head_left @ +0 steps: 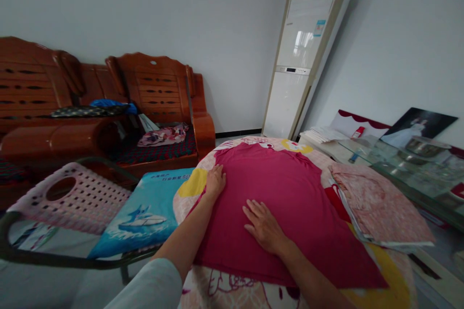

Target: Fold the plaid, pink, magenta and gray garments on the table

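Note:
A dark pink garment, sleeveless-looking at its far end, lies spread out on a round table covered with a patterned cloth. My left hand rests on the garment's left edge near the far end, fingers stretched forward. Flat on the middle of the fabric lies my right hand, its fingers spread. Neither hand grips anything. To the right on the same table is a folded pale pink patterned cloth, beside the garment's edge.
A woven pink chair with a blue cushion stands at the left. Behind it are wooden armchairs. A tall air conditioner fills the corner. At the right, a glass-topped cabinet bears a framed photo.

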### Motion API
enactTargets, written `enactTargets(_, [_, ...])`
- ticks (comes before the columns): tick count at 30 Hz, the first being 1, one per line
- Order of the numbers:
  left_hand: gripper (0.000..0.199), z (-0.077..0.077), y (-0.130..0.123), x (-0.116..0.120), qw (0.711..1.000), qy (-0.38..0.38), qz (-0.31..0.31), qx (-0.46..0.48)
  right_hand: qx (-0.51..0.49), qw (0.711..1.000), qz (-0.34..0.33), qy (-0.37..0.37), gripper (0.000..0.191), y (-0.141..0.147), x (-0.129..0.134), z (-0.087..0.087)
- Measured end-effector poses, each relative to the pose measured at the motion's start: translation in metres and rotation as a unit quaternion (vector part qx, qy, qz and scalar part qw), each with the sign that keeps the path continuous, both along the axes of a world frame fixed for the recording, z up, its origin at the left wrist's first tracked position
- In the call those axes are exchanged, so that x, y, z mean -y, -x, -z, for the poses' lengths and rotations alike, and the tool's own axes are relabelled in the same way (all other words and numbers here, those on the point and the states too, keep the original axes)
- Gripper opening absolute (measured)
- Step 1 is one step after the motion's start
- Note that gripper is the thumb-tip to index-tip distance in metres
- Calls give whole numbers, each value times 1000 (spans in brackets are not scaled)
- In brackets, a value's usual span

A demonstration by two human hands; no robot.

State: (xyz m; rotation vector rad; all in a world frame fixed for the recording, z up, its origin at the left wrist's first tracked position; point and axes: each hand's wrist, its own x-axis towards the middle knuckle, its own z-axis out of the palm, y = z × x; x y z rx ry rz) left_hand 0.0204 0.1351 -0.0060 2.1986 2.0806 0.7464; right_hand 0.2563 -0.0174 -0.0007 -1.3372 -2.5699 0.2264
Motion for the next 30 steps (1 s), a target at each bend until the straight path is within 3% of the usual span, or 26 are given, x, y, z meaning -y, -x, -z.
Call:
enactTargets(6, [45, -7, 14, 10, 999, 20, -28, -4, -2, 1000, -14, 4, 52, 8, 7, -6])
enactTargets(10, [39, -13, 22, 22, 994, 21, -106, -27, -7, 999, -29, -15, 51, 11, 11, 0])
enactTargets(14, [35, -25, 21, 33, 983, 69, -166, -22, -16, 995, -86, -43, 50, 32, 22, 6])
enactTargets(18, [44, -37, 22, 39, 975, 116, -183, -43, -20, 992, -109, -68, 49, 49, 29, 6])
enactTargets(21, [47, -42, 34, 40, 972, 174, -147, -53, -33, 992, -104, -70, 46, 50, 30, 7])
enactTargets(25, [41, -44, 55, 48, 972, 228, -25, -42, -92, 990, -92, -48, 43, 47, 31, 9])
enactTargets(30, [33, -50, 61, 71, 967, 235, 92, -23, -268, 962, -57, 7, 38, 42, 26, 7])
